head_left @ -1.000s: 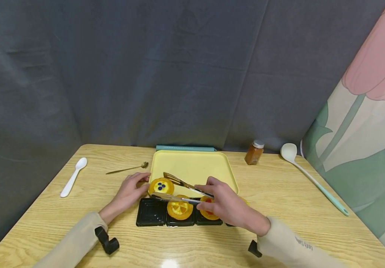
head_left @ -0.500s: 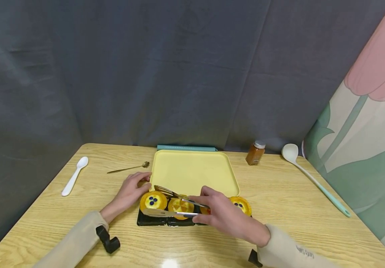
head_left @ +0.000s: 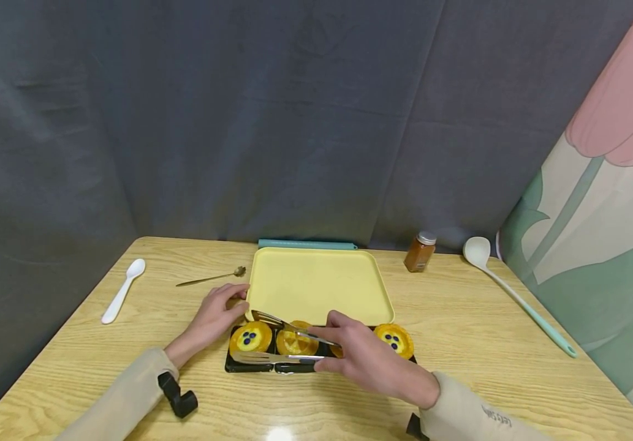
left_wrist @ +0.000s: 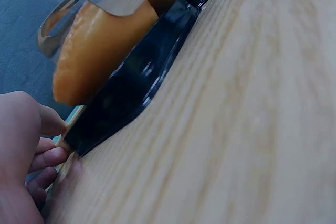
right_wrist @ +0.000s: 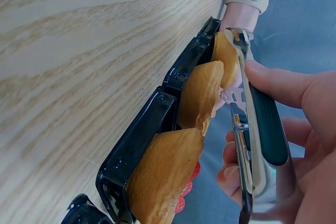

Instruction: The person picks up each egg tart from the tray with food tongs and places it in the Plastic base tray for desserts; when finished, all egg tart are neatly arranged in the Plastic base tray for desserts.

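Note:
My right hand (head_left: 368, 355) grips metal food tongs (right_wrist: 268, 124) with dark handle grips. Their two slotted ends lie on the far and near sides of a blueberry tart (head_left: 250, 340), which sits in the leftmost section of a black compartment tray (left_wrist: 126, 82). Beside it is a tart with yellow fruit (head_left: 298, 340), partly under the tongs. A red-berry tart (right_wrist: 165, 174) is mostly hidden by my right hand in the head view. Another blueberry tart (head_left: 394, 340) lies at the right end. My left hand (head_left: 214, 315) holds the left edge of a yellow tray (head_left: 318, 282) between thumb and fingers.
A white spoon (head_left: 123, 291) and a thin gold spoon (head_left: 211, 277) lie on the left. Behind the yellow tray is a teal strip (head_left: 306, 244). A spice jar (head_left: 420, 252) and a long ladle (head_left: 517, 297) are on the right.
My right hand has brought the tongs and blueberry tart from the yellow tray's corner toward me into the leftmost black section. The tong ends have spread slightly. My left hand has stayed put.

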Demonstrator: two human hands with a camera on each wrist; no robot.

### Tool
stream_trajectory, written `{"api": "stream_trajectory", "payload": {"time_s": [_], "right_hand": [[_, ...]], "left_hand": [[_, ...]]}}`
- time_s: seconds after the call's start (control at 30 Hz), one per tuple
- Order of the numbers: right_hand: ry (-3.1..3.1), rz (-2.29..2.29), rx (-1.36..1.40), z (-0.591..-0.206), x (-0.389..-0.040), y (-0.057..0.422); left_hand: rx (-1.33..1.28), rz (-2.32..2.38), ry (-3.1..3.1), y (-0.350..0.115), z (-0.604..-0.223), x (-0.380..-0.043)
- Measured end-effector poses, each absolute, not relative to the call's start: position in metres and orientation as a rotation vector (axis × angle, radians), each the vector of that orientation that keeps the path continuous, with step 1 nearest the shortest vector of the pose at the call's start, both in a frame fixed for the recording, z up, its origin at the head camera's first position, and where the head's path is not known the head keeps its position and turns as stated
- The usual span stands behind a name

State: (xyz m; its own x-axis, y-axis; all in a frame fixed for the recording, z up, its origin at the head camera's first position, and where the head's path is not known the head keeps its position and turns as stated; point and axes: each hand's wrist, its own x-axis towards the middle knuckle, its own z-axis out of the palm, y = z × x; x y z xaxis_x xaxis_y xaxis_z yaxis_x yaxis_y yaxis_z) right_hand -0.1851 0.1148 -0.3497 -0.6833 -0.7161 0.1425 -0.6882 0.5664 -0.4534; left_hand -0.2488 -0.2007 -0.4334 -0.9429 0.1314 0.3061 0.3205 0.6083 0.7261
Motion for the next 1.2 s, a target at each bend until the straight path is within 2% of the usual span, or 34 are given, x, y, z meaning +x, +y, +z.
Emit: {"api": "stream_trajectory", "payload": {"time_s": [0.6, 0.83, 1.2], "right_hand": [[2.764, -0.851, -1.155, -0.343, -0.18, 0.129], [2.822, -0.974, -1.043, -0.341, -0.174, 0.16], [2.994, -1.013, -0.714, -0.339, -0.166, 0.224]], "left_hand": [[-0.385, -1.252, -2.613, -0.202, -0.434, -0.248], [-0.365, -1.251, -2.625, -0.2, -0.435, -0.25], [-0.377, -1.264, -2.621, -0.201, -0.434, -0.249]]}}
